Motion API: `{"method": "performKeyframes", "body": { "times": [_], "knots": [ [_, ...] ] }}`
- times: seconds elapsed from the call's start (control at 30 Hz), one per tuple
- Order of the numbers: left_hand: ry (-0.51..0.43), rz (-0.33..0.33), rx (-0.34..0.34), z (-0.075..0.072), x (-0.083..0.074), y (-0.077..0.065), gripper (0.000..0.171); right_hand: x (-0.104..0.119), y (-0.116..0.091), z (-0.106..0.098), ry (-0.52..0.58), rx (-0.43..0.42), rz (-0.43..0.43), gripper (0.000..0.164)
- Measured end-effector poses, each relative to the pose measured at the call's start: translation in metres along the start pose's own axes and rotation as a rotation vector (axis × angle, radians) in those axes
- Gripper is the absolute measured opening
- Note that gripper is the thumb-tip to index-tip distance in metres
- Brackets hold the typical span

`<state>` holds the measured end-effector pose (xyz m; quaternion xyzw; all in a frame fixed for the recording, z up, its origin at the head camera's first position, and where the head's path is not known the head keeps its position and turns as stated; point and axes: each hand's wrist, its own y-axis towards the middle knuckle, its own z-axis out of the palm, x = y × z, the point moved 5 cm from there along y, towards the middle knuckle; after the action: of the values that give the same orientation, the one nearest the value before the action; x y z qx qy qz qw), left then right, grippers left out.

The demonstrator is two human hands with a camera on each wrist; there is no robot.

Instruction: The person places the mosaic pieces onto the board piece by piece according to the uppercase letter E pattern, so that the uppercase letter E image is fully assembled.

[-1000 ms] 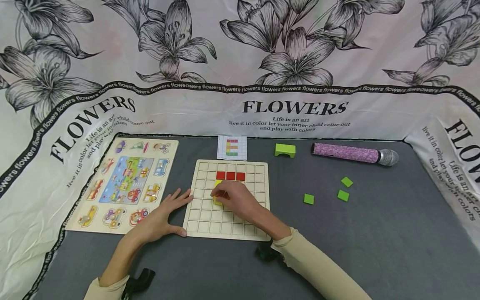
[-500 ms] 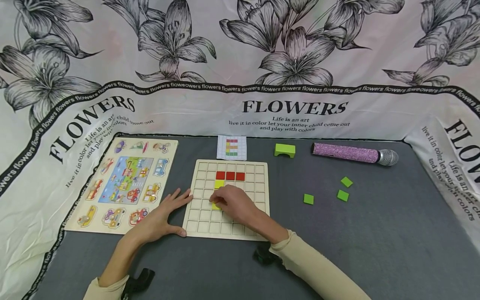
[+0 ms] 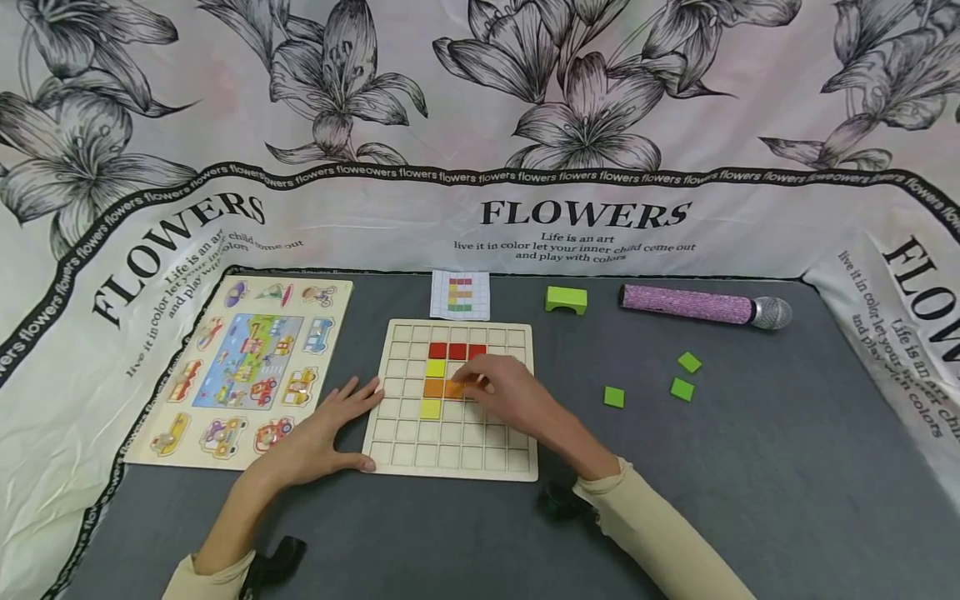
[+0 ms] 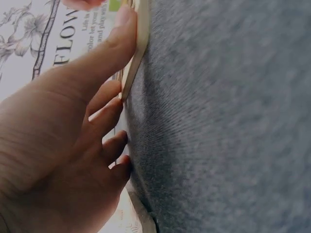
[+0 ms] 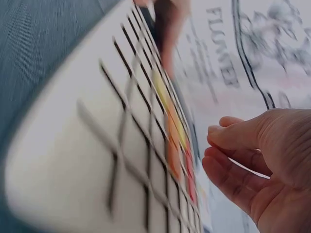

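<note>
A pale wooden grid board [image 3: 405, 452] lies in the middle of the grey table. Set in its squares are a row of red tiles [image 3: 457, 351], a yellow tile [image 3: 435, 368], orange tiles [image 3: 433, 388] and a lower yellow tile [image 3: 431, 409]. My left hand [image 3: 318, 437] steadies the board's left edge, fingers spread, thumb [image 4: 124, 29] against the rim in the left wrist view. Over the orange row hovers my right hand [image 3: 504, 396], hiding squares to its right. Its bent fingers and thumb [image 5: 243, 133] show no tile between them in the right wrist view.
Several loose green tiles [image 3: 613, 397] lie right of the board. Behind it are a pattern card [image 3: 460, 307], a green arch block [image 3: 566, 300] and a pink glittery microphone [image 3: 686, 304]. A picture puzzle board [image 3: 142, 450] sits at the left.
My right hand has moved right along the board, uncovering the orange tiles and both yellow tiles. My left hand has stayed at the board's left edge.
</note>
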<state>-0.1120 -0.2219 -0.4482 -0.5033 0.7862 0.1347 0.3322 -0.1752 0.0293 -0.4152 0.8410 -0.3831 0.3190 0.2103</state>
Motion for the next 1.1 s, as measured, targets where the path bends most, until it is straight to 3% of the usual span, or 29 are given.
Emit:
{"method": "performKeyframes", "body": {
  "times": [0.27, 0.43, 0.7, 1.1],
  "knots": [
    [0.012, -0.050, -0.001, 0.001, -0.003, -0.002, 0.098, -0.047, -0.048, -0.064, -0.100, -0.111, 0.065, 0.024],
    [0.019, -0.052, 0.004, 0.000, -0.003, -0.001, 0.098, -0.076, -0.085, -0.091, -0.198, -0.148, 0.133, 0.025],
    [-0.008, -0.040, -0.006, 0.002, -0.001, 0.000, 0.099, -0.095, -0.115, -0.098, -0.217, -0.148, 0.180, 0.025],
    [-0.025, -0.041, -0.015, 0.003, 0.000, 0.002, 0.098, -0.101, -0.117, -0.100, -0.156, -0.149, 0.238, 0.025]
  ]
}}
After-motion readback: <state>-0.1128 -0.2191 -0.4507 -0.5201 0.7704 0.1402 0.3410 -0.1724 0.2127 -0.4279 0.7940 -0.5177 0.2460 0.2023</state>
